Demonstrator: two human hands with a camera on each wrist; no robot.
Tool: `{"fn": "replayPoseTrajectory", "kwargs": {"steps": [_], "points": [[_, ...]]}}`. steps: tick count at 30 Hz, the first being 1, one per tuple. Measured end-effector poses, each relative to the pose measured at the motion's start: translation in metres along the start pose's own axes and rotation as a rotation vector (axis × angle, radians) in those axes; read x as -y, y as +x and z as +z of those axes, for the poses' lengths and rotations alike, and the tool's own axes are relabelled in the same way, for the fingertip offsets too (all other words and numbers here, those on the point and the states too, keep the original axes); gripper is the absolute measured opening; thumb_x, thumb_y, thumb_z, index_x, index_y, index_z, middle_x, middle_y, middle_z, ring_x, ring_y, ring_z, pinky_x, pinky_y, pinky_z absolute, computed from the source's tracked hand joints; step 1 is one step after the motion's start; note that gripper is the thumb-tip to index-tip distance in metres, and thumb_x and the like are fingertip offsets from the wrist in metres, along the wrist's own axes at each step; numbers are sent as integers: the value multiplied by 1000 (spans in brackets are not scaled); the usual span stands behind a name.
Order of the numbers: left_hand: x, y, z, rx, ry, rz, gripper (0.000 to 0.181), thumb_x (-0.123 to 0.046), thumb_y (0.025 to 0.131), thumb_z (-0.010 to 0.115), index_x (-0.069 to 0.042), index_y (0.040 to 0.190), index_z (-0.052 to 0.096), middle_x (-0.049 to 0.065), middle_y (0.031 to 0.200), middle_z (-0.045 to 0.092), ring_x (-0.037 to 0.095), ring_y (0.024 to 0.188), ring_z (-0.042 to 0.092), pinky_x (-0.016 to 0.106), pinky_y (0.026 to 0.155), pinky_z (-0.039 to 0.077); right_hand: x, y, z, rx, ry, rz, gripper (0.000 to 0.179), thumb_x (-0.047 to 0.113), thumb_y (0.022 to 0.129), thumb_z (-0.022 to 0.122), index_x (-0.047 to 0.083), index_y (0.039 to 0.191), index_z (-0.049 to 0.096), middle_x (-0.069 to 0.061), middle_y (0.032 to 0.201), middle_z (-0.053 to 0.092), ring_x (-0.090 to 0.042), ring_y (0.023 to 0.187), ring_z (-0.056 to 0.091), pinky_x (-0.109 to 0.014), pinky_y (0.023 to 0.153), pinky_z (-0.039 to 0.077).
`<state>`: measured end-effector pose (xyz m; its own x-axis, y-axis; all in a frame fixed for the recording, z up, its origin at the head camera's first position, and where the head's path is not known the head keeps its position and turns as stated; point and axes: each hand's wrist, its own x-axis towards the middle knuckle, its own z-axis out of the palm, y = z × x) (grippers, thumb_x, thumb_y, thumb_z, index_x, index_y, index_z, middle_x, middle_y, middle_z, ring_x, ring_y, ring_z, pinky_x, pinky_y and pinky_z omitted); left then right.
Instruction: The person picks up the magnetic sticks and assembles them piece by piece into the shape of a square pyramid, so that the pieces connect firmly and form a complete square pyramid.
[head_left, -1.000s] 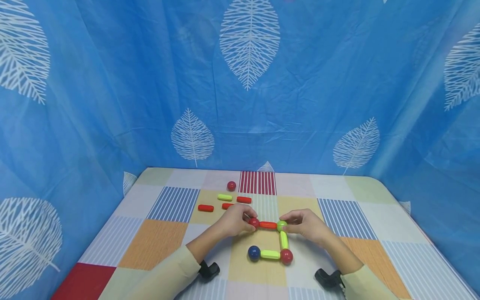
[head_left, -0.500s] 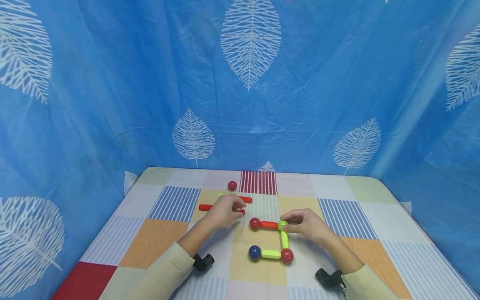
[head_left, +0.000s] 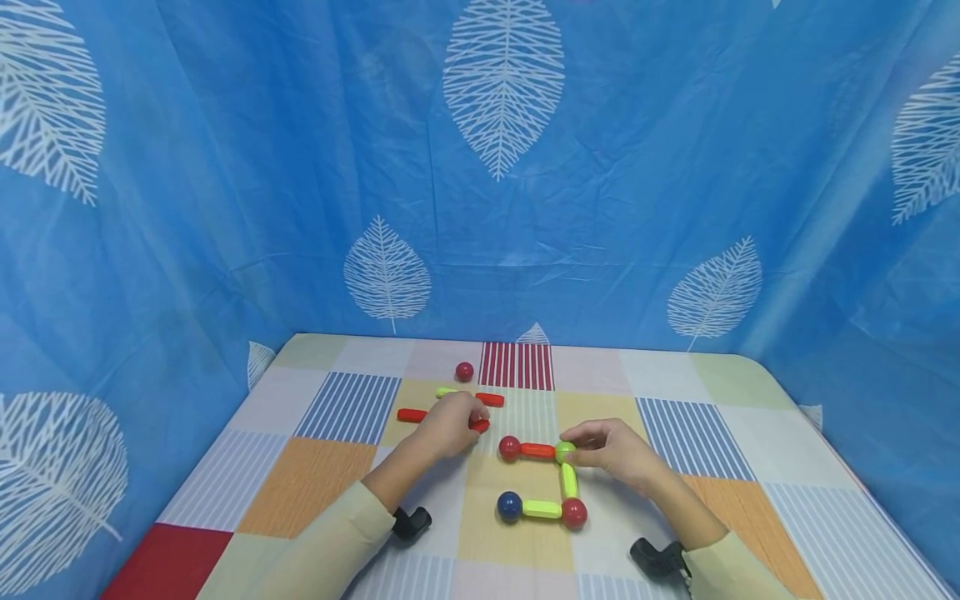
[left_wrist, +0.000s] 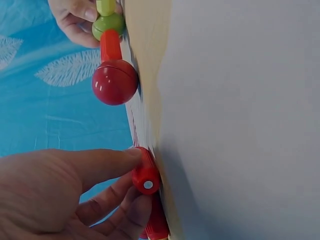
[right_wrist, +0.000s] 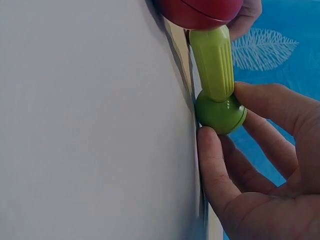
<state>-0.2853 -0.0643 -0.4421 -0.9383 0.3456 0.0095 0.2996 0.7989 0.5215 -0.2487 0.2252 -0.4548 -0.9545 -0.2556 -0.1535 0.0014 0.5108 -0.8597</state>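
My left hand [head_left: 450, 425] pinches a red magnetic rod [left_wrist: 145, 176] between thumb and fingers, low over the cloth; a white dot shows on its end. With my right hand [head_left: 618, 454] I hold a green ball [right_wrist: 220, 114] by thumb and fingertips. That ball is the corner of a three-sided chain. From it a red rod [head_left: 537, 451] runs left to a red ball [head_left: 510, 447]. A yellow-green rod [head_left: 569, 481] runs toward me to another red ball [head_left: 574, 513]. From there a second yellow-green rod [head_left: 542, 508] leads left to a dark blue ball [head_left: 509, 506].
Beyond my left hand lie a partly hidden yellow-green rod [head_left: 446, 392] and a red rod [head_left: 491, 400]. Another red rod [head_left: 411, 415] is left of the hand. A loose red ball [head_left: 464, 372] sits farther back. Blue leaf-patterned curtains [head_left: 525, 250] surround the patchwork-covered table [head_left: 307, 475].
My left hand has let go of the chain's red ball, moved left and away from me, and taken hold of a loose red rod. My right hand stays at the green ball.
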Motion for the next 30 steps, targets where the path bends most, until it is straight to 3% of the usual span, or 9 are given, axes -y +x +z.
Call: {"fn": "replayPoseTrajectory", "kwargs": {"steps": [11, 20, 24, 30], "points": [[-4, 4, 2, 52, 62, -49, 29, -6, 85, 81, -13, 113, 76, 2, 96, 68, 16, 86, 58, 30, 79, 59, -4, 1, -1, 9, 11, -26, 34, 17, 84, 84, 8, 115, 76, -8, 115, 73, -19, 99, 64, -33, 83, 54], [-3, 1, 0, 76, 74, -24, 30, -6, 87, 80, -15, 115, 76, 2, 99, 70, 16, 86, 58, 33, 83, 59, -5, 1, -1, 14, 15, -24, 34, 18, 83, 84, 8, 115, 76, -7, 115, 73, -19, 100, 65, -33, 84, 54], [-1, -3, -1, 96, -1, -27, 34, -7, 85, 81, -15, 117, 75, 1, 92, 65, 16, 79, 58, 28, 71, 58, -4, 1, -1, 12, 15, -21, 35, 19, 84, 84, 8, 116, 76, -7, 115, 74, -19, 100, 65, -33, 84, 54], [4, -10, -3, 107, -216, -22, 36, -8, 84, 82, -12, 119, 73, 1, 94, 65, 18, 76, 61, 28, 63, 57, -3, 1, -1, 12, 18, -17, 34, 18, 84, 84, 8, 116, 76, -7, 115, 73, -19, 100, 64, -32, 84, 54]]}}
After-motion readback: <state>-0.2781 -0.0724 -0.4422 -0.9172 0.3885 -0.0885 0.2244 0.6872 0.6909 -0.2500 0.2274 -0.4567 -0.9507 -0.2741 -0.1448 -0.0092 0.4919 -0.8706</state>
